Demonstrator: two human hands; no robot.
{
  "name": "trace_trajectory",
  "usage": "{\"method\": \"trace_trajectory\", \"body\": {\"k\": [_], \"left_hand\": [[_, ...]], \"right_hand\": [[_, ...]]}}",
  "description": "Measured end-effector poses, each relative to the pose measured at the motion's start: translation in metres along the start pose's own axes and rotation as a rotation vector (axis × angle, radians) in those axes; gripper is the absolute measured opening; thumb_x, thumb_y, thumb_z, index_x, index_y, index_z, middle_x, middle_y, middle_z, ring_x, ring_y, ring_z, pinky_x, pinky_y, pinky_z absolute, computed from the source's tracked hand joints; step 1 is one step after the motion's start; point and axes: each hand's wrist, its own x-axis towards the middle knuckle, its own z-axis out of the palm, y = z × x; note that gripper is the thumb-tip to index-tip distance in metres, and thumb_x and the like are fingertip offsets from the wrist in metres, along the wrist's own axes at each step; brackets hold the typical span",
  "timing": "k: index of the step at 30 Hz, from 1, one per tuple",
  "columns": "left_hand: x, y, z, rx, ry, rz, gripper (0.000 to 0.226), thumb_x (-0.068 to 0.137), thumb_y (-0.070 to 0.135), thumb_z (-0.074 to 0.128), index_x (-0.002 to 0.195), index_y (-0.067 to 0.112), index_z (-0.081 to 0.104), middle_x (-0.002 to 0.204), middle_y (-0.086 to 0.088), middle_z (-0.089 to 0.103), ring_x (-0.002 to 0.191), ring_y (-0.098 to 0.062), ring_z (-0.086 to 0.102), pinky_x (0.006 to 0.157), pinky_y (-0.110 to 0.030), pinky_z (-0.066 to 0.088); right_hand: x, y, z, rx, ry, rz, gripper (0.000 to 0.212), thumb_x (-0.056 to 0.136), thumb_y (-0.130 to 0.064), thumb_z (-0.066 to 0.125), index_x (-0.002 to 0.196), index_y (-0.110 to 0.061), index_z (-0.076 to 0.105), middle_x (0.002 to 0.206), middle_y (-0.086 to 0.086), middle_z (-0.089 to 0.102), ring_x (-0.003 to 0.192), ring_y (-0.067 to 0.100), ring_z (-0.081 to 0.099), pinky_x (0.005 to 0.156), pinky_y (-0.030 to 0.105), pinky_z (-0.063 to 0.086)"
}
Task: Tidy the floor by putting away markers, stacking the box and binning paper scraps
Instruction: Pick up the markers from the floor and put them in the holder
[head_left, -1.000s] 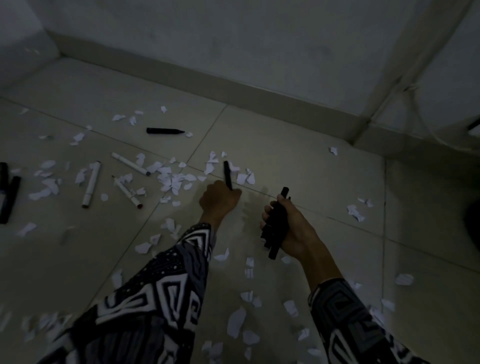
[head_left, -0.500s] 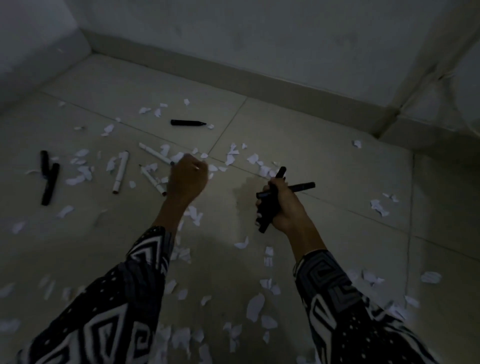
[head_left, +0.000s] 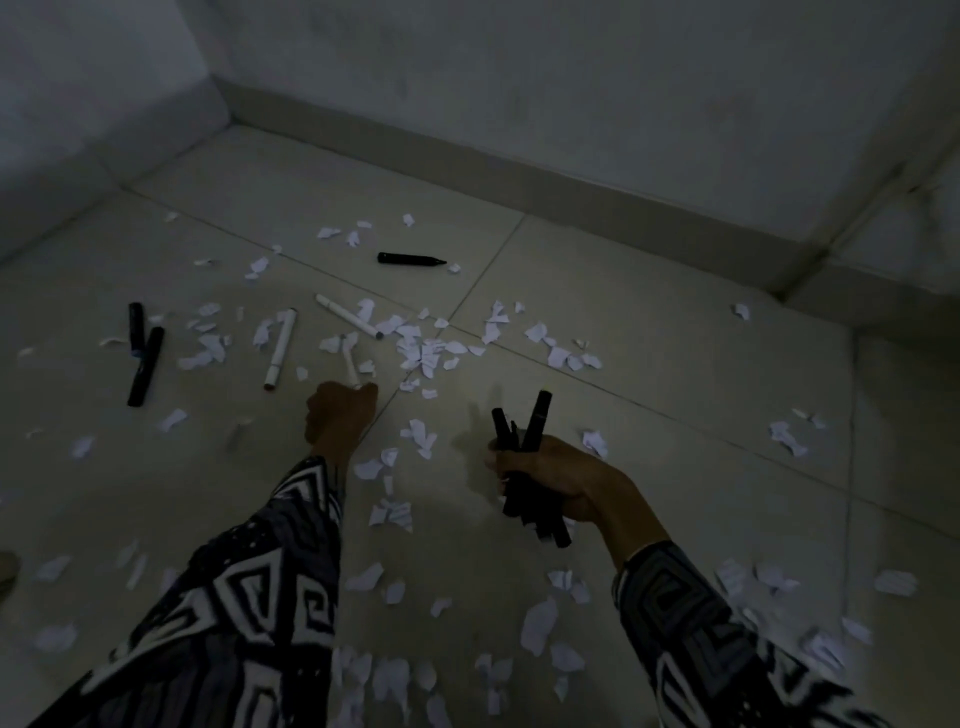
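Note:
On the dim tiled floor, my right hand (head_left: 576, 483) grips a bundle of several black markers (head_left: 524, 467), held just above the tiles. My left hand (head_left: 340, 413) is curled at the near end of a short white marker (head_left: 349, 361) that lies on the floor, and its fingertips pinch that end. Two more white markers (head_left: 280, 348) (head_left: 347, 316) lie just beyond it. A black marker (head_left: 410, 258) rests farther back, and two black markers (head_left: 145, 366) lie at the left. White paper scraps (head_left: 421, 353) are strewn all over. No box or bin is in view.
The walls and skirting (head_left: 571, 192) form a corner at the back left, with a second corner at the right. More scraps (head_left: 540, 623) lie close to me between my patterned sleeves. Bare tiles (head_left: 649, 338) stretch to the right.
The black marker my left hand picked up has joined the bundle in my right hand. My left hand has moved left to the short white marker. The view has shifted left.

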Motion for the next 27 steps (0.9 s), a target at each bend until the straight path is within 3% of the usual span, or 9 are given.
{"method": "trace_trajectory", "body": {"k": [5, 8, 10, 14, 17, 19, 21, 24, 27], "left_hand": [[-0.002, -0.01, -0.006, -0.128, -0.07, 0.006, 0.07, 0.083, 0.054, 0.068, 0.121, -0.004, 0.063, 0.119, -0.019, 0.066, 0.105, -0.035, 0.065, 0.089, -0.041, 0.056], [-0.02, -0.006, -0.008, -0.273, -0.091, 0.098, 0.041, 0.086, 0.047, 0.068, 0.081, 0.007, 0.073, 0.087, -0.012, 0.072, 0.081, -0.028, 0.068, 0.071, -0.03, 0.054], [-0.043, 0.0, -0.008, -0.385, -0.139, 0.183, 0.03, 0.089, 0.039, 0.068, 0.07, 0.014, 0.07, 0.077, -0.006, 0.072, 0.072, -0.022, 0.065, 0.062, -0.025, 0.048], [-0.095, 0.015, -0.002, -0.33, -0.299, 0.41, 0.019, 0.078, 0.034, 0.069, 0.074, 0.016, 0.071, 0.075, -0.005, 0.072, 0.068, -0.017, 0.066, 0.062, -0.028, 0.049], [-0.12, 0.021, 0.007, -0.101, -0.361, 0.55, 0.013, 0.08, 0.029, 0.072, 0.077, 0.016, 0.071, 0.079, -0.001, 0.07, 0.071, -0.017, 0.065, 0.065, -0.03, 0.051], [-0.128, 0.021, 0.006, 0.012, -0.349, 0.593, 0.014, 0.082, 0.035, 0.073, 0.078, 0.022, 0.07, 0.079, 0.008, 0.069, 0.071, -0.008, 0.063, 0.061, -0.024, 0.049], [-0.128, 0.019, -0.003, 0.028, -0.355, 0.622, 0.014, 0.085, 0.039, 0.071, 0.078, 0.027, 0.069, 0.079, 0.013, 0.068, 0.066, 0.001, 0.061, 0.06, -0.023, 0.046], [-0.123, 0.024, -0.023, 0.032, -0.315, 0.681, 0.018, 0.091, 0.038, 0.062, 0.076, 0.029, 0.065, 0.076, 0.013, 0.068, 0.066, 0.0, 0.062, 0.061, -0.025, 0.044], [-0.114, 0.037, -0.041, 0.109, -0.282, 0.728, 0.021, 0.094, 0.038, 0.059, 0.077, 0.026, 0.062, 0.075, 0.011, 0.067, 0.068, -0.003, 0.062, 0.061, -0.026, 0.046]], "right_hand": [[-0.002, -0.004, -0.001, 0.16, 0.021, -0.064, 0.034, 0.095, -0.012, 0.066, 0.129, -0.009, 0.06, 0.085, 0.009, 0.066, 0.072, 0.023, 0.064, 0.061, 0.033, 0.056], [0.002, -0.008, 0.006, 0.228, 0.053, -0.073, 0.043, 0.095, -0.007, 0.065, 0.136, -0.012, 0.052, 0.092, 0.014, 0.063, 0.074, 0.026, 0.063, 0.061, 0.038, 0.053], [0.005, -0.012, 0.011, 0.277, 0.077, -0.076, 0.046, 0.096, -0.008, 0.064, 0.139, -0.012, 0.048, 0.095, 0.016, 0.061, 0.074, 0.028, 0.062, 0.062, 0.04, 0.053], [0.011, -0.024, 0.023, 0.457, 0.073, -0.074, 0.047, 0.098, -0.034, 0.062, 0.139, -0.013, 0.051, 0.095, 0.013, 0.064, 0.075, 0.028, 0.063, 0.066, 0.04, 0.055], [0.017, -0.033, 0.025, 0.52, 0.073, -0.124, 0.064, 0.089, -0.064, 0.06, 0.131, -0.016, 0.062, 0.102, 0.012, 0.067, 0.087, 0.029, 0.066, 0.073, 0.04, 0.058], [0.017, -0.038, 0.026, 0.593, 0.048, -0.16, 0.07, 0.083, -0.071, 0.061, 0.123, -0.013, 0.064, 0.096, 0.01, 0.065, 0.085, 0.026, 0.066, 0.078, 0.04, 0.058], [0.019, -0.039, 0.029, 0.647, 0.058, -0.166, 0.058, 0.084, -0.065, 0.066, 0.111, -0.013, 0.067, 0.088, 0.007, 0.066, 0.077, 0.022, 0.067, 0.072, 0.036, 0.058], [0.022, -0.037, 0.038, 0.69, 0.054, -0.13, 0.033, 0.091, -0.045, 0.069, 0.09, -0.013, 0.064, 0.073, 0.005, 0.063, 0.066, 0.02, 0.062, 0.065, 0.036, 0.053], [0.023, -0.037, 0.044, 0.695, 0.036, -0.132, 0.028, 0.096, -0.037, 0.064, 0.084, -0.012, 0.057, 0.066, 0.005, 0.054, 0.055, 0.02, 0.052, 0.06, 0.033, 0.05]]}}
